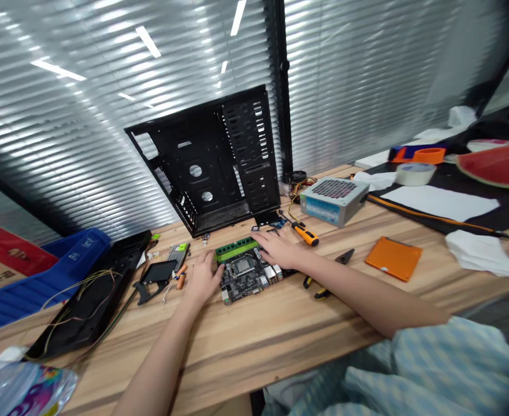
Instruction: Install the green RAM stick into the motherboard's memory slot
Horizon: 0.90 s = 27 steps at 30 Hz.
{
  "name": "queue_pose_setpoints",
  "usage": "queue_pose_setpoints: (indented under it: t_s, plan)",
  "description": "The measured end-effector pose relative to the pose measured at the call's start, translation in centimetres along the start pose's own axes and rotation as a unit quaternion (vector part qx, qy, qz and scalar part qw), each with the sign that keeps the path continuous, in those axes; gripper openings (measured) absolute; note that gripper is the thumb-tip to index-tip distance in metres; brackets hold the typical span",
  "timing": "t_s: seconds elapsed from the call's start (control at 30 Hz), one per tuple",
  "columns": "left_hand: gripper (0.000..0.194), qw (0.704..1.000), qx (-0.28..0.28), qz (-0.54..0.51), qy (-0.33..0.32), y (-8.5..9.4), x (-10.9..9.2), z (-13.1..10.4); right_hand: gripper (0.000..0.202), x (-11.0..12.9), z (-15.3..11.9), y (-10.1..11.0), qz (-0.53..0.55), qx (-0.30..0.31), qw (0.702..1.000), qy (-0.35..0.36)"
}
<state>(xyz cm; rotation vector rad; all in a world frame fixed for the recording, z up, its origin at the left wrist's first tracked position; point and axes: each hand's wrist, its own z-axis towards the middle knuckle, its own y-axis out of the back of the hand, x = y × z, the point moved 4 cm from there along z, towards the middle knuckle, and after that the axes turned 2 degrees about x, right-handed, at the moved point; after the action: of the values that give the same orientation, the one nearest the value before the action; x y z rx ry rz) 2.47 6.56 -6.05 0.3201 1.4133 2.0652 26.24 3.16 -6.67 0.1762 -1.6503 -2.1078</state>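
A small black motherboard [241, 283] lies flat on the wooden table, its square processor socket [242, 265] facing up. Along its far edge runs a green memory module [237, 247], beside a bright green slot. My left hand [204, 278] grips the board's left edge, thumb over the rim and fingertips near one end of the memory module. On the opposite side, my right hand [277, 248] holds the right edge, with its fingers reaching to the module's other end. The undersides of both hands are hidden.
An open black computer case [211, 167] stands behind. To the right are an orange screwdriver [306, 233], pliers [323, 287], a power supply [335, 199] and an orange drive-shaped plate [393, 258]. Black brackets [156, 277], a black panel with wires [89, 306] and a blue bin [59, 271] sit left.
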Motion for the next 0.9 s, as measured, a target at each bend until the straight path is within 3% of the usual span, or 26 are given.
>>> queue_pose_setpoints:
  t_s: [0.9]
  plan:
    - [0.036, 1.0, 0.016, -0.011, 0.008, 0.6, -0.57, 0.01, 0.055, 0.16, -0.08, 0.11, 0.0, -0.002, 1.0, 0.015]
